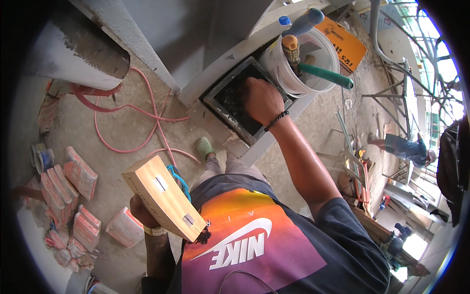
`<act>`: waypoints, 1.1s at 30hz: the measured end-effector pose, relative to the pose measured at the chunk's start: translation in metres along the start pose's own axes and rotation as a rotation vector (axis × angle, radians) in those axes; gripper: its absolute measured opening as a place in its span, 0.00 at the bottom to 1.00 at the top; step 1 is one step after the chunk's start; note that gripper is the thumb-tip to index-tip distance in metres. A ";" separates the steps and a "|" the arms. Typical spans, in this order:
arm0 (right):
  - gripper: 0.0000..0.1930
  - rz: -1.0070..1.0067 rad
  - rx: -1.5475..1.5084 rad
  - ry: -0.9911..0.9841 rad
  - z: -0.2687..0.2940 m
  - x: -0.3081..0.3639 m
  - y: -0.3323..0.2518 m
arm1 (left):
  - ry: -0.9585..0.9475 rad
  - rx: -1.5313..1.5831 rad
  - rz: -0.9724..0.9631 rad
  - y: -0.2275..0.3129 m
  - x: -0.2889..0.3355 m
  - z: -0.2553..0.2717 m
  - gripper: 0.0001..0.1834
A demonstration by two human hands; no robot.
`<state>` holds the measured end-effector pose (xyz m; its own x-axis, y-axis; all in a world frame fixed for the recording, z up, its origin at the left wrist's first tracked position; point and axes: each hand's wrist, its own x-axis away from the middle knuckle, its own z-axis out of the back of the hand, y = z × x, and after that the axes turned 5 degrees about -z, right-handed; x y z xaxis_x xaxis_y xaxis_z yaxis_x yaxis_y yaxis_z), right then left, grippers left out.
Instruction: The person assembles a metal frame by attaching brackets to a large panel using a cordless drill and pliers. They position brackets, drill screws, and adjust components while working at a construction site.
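My left hand (142, 213) grips a pale wooden box (166, 196) with two small metal hinges, held tilted in front of my body. A blue strap or cord (179, 182) shows at its far edge, and a dark bristly tuft (203, 235) sticks out by its near end. My right hand (264, 100) reaches forward over a dark square panel with a raised grey frame (227, 115). Its fingers are curled downward against the black surface; whatever they may hold is hidden. Close beside that hand stands a white bucket (279, 73).
Tools with blue (308, 20), wooden (291, 46) and green (325, 74) handles stick out of the bucket. Pink hose (157, 117) loops across the floor. Several packed bags (81, 174) lie at left. An orange box (342, 44) sits behind the bucket; another person (406, 147) is far right.
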<state>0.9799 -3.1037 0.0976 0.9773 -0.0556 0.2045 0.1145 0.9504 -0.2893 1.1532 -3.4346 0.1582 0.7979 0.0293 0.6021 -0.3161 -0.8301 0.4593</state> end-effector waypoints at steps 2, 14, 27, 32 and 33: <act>0.12 -0.106 0.026 -0.025 0.008 0.002 -0.009 | -0.017 0.045 0.009 -0.002 0.003 -0.003 0.28; 0.11 0.220 0.086 -0.083 0.004 0.001 0.007 | 0.007 0.267 0.099 -0.003 0.008 0.028 0.36; 0.06 -0.072 -1.405 -0.133 0.046 0.044 0.009 | -0.114 -0.099 -0.219 -0.023 0.002 0.043 0.29; 0.07 -0.387 -2.256 -0.771 0.038 0.047 0.018 | -0.138 -0.065 -0.127 -0.013 0.003 0.016 0.28; 0.06 -0.415 -2.272 -0.925 0.033 0.043 0.021 | -0.183 -0.158 -0.149 -0.013 0.001 0.027 0.29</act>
<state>1.0180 -3.0763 0.1313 0.6553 0.5964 0.4636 0.7111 -0.6940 -0.1124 1.1721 -3.4388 0.1351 0.9165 0.0315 0.3988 -0.2528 -0.7270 0.6384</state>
